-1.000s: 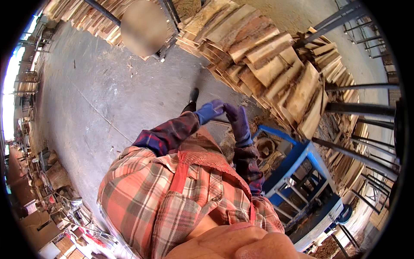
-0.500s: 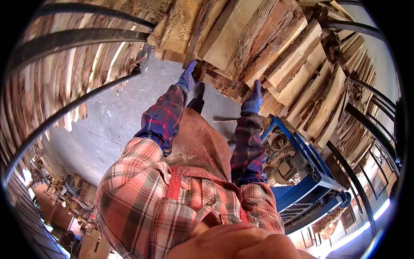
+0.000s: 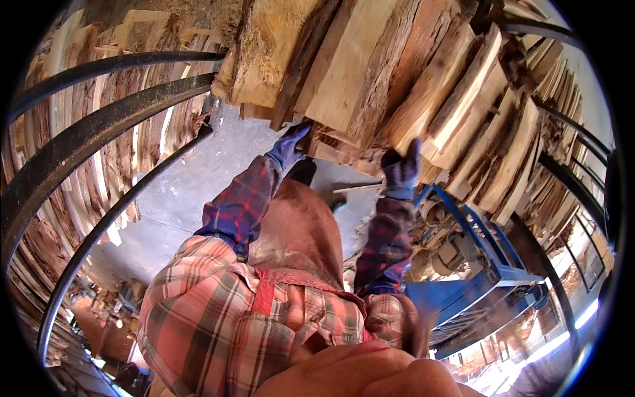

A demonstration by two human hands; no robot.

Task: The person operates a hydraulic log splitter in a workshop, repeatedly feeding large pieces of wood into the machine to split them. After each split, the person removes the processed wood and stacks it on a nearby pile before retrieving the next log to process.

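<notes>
Left hand (image 3: 288, 145) and right hand (image 3: 401, 171), both gloved in purple-blue, are right at the near edge of the wood stack (image 3: 350, 73), thumbs looking spread (can't tell if either's actually clamped on a piece). It's one layered pile up front, rough tan slabs with dark bark, too overlapped to count. Further out, one blue metal frame (image 3: 456, 298) right, three black bars (image 3: 66, 149) left.

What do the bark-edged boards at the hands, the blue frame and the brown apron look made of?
Bark-edged boards: rough, unfinished wood, given the pale grain and rugged brown edges. Blue frame: probably painted metal, judging by its smooth, even colour. Brown apron: perhaps suede or leather, matte and mottled.
</notes>
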